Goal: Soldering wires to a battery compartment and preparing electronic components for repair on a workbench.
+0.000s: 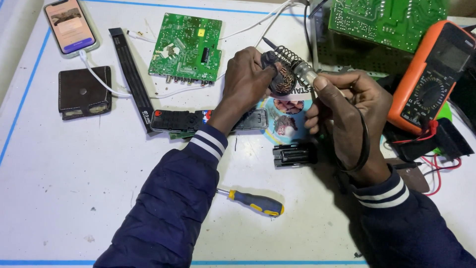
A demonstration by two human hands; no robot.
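My left hand (pixel 246 79) grips the dark round base of a soldering stand (pixel 282 80), a cup of brass wool with a wire coil (pixel 290 57) on top. My right hand (pixel 347 106) holds a soldering iron (pixel 307 75), its silver barrel lying in the coil. The iron's black cable (pixel 366 141) loops around my right wrist. Below my left hand lies an opened black remote control (pixel 178 120), and a black battery cover (pixel 294 155) sits by my right wrist.
A green circuit board (pixel 186 47) lies behind my left hand, a second board (pixel 386 20) at the top right. An orange multimeter (pixel 431 74) with red leads sits right. A phone (pixel 69 26), wallet (pixel 84 93), black strip (pixel 131 74) and screwdriver (pixel 255 202) rest on the white table (pixel 74 188).
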